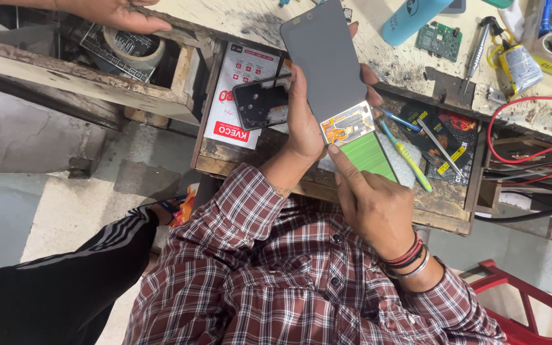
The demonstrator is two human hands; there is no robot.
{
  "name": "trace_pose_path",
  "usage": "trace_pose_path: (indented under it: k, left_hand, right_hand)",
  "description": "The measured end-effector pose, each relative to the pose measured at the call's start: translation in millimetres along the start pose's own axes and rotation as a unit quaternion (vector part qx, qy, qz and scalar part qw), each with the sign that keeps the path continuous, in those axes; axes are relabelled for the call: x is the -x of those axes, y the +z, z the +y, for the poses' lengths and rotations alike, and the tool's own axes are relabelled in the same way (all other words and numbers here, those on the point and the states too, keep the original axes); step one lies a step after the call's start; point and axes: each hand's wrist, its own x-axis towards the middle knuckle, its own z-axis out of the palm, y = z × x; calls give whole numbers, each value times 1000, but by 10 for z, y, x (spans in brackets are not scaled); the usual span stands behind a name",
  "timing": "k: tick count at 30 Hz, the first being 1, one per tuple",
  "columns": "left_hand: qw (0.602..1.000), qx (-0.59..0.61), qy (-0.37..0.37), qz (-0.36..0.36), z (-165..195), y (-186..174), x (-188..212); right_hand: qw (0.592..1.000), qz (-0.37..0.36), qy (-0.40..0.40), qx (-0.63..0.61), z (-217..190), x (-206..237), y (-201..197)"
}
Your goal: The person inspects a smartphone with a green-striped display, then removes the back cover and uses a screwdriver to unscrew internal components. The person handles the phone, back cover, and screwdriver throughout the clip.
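The phone screen panel (324, 61) is gripped by its edges in the closed fingers of the left hand (306, 118), above the open drawer (445, 198). The index fingertip of the right hand (372, 204) is pressed to the panel's flex cable (347, 123); the remaining fingers are curled, holding nothing. A toothbrush (407, 155) lies beside it.

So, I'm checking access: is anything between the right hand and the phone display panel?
Nothing visible. The right hand touches the phone display panel with its index finger, beside the orange flex cable; the left hand grips the panel's edges.
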Motion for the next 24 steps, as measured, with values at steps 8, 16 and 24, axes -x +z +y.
trace_pose_path:
  k: [8,16,24]
  left_hand:
    - [1000,-10,9,-10,-13,-7,-16]
    - [1000,14,1,3,-15,-5,9]
    - [1000,21,-7,12,-8,19,19]
  right_hand:
    - [1000,0,2,-5,-9,-26,-44]
    - [1000,3,-2,11,-28,-59,-52]
    - [1000,-2,3,17,-38,-85,-82]
